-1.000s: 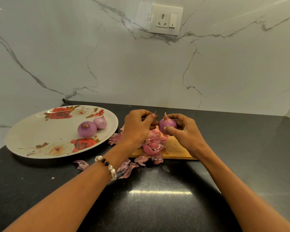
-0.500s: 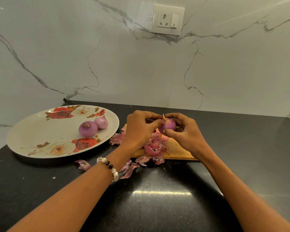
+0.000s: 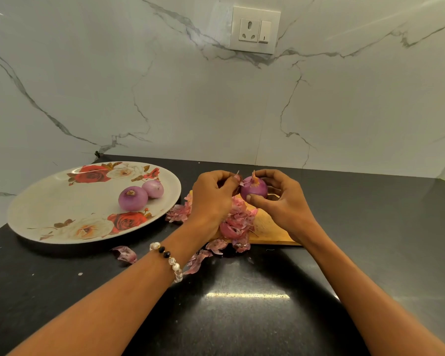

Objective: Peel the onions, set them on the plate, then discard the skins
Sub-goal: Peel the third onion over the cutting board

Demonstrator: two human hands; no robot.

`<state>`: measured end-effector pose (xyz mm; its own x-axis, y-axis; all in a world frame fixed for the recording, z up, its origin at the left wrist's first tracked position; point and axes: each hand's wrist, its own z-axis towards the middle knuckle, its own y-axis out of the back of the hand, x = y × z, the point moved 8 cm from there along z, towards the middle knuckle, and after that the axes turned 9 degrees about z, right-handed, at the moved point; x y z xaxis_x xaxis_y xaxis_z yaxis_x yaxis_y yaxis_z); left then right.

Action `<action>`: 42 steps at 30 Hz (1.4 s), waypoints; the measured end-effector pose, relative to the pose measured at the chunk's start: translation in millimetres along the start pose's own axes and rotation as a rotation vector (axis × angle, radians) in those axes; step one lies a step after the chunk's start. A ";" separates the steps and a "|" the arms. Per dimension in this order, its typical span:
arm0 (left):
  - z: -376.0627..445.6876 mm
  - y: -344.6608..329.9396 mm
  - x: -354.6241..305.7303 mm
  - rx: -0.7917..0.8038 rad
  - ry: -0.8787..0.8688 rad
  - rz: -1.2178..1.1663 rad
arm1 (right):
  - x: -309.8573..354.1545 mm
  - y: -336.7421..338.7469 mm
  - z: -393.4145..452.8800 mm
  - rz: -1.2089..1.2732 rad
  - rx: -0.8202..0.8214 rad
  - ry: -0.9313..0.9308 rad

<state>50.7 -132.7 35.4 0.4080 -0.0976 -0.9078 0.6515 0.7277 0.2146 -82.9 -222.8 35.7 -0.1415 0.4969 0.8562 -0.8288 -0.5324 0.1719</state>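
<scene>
Plate point(image 3: 36, 214) at left of frame on the counter point(image 3: 370, 240), two onions point(image 3: 133, 198) on its right half, touching. Cutting board point(image 3: 270, 233) at centre, just right of plate. Skins point(image 3: 235, 223) piled on board's left part, some spilling onto counter in front. Third onion point(image 3: 254, 190) above board between left hand point(image 3: 212, 199) and right hand point(image 3: 284, 204). Socket point(image 3: 254, 29) on wall, upper centre.

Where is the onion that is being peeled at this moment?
In the head view, the onion is right of centre, held in the right hand above the wooden cutting board, with the left hand pinching its skin.

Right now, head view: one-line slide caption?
Right hand holds onion; left hand pinches off skin over cutting board; two peeled onions on plate.
</scene>
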 end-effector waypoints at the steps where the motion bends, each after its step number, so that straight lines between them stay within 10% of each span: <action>1: -0.1 -1.0 3.8 0.007 0.054 -0.061 | 0.7 0.4 -0.1 0.008 -0.006 -0.005; 12: 0.1 -12.0 17.5 0.095 0.470 -0.773 | -10.4 11.5 1.6 0.257 -0.102 -0.121; 23: 2.9 10.0 -19.4 0.065 -0.115 0.259 | -12.7 14.7 2.4 0.350 -0.094 -0.144; 42: -4.1 -0.1 -39.6 0.031 -0.594 0.449 | -0.3 -7.0 -3.3 0.056 0.108 -0.041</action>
<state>31.8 -126.1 69.9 0.9104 -0.1523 -0.3846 0.3549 0.7654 0.5368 -78.9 -217.0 32.6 -0.1616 0.4370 0.8848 -0.7567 -0.6304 0.1731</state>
